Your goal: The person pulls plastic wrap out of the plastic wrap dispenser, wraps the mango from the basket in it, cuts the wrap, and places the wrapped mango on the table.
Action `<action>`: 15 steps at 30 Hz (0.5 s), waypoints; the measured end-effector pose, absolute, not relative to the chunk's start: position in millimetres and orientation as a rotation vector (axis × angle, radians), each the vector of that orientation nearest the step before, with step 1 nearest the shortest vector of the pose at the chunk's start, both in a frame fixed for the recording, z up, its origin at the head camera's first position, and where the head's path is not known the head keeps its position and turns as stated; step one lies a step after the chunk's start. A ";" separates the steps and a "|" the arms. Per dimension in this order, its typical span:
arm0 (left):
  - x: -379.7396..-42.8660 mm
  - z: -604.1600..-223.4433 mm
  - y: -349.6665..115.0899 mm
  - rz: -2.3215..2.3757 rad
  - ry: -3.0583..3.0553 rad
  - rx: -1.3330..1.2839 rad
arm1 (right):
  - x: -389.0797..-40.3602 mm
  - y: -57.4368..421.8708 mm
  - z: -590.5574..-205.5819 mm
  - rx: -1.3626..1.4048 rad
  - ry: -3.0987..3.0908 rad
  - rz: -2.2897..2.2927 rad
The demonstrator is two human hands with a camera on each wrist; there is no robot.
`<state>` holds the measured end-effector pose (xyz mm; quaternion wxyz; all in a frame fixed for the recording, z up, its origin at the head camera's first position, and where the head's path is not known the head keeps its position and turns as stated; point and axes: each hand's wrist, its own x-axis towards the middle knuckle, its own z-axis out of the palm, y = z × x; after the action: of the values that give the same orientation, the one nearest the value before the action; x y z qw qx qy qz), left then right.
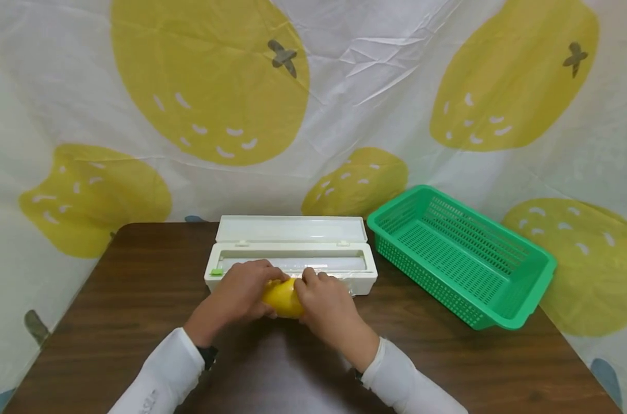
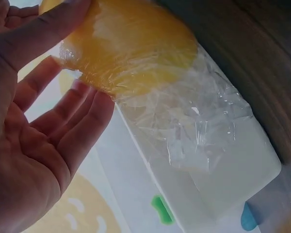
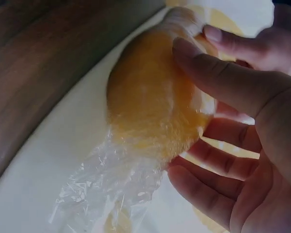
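A smooth yellow fruit (image 1: 283, 298), rounded and longish, is held up between both hands just in front of the cling film dispenser (image 1: 365, 283). Clear cling film (image 2: 199, 126) covers the fruit and trails off it in a crumpled, loose flap at each end. My left hand (image 1: 246, 287) grips one end, thumb on top and fingers beneath. At the other end my right hand (image 1: 329, 305) pinches the fruit between thumb and fingers. In the right wrist view, wrinkled film (image 3: 106, 179) hangs past the fingertips.
The white dispenser has its lid (image 1: 291, 229) raised, with a film roll (image 1: 303, 263) inside and a green slider (image 1: 217, 272) at its left. A green plastic basket (image 1: 479, 313) stands at the right on the brown table (image 1: 117, 322). Behind hangs a lemon-print cloth (image 1: 355, 103).
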<state>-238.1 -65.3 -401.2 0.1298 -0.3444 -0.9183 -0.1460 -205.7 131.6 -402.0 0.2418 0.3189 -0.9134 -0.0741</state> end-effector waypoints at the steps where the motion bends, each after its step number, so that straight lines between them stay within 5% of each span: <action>1: -238.7 -400.8 -65.3 -0.428 -2.671 -1.006 | -205.7 130.8 -403.7 0.866 -2.483 -0.224; 15: -241.8 -404.3 -62.1 -0.497 -2.710 -0.966 | -202.3 125.7 -419.9 0.824 -2.456 -0.359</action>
<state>-241.8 -62.1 -404.3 0.1105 -0.3288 -0.9225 -0.1692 -202.3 125.7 -419.9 0.2598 0.3043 -0.9068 -0.1326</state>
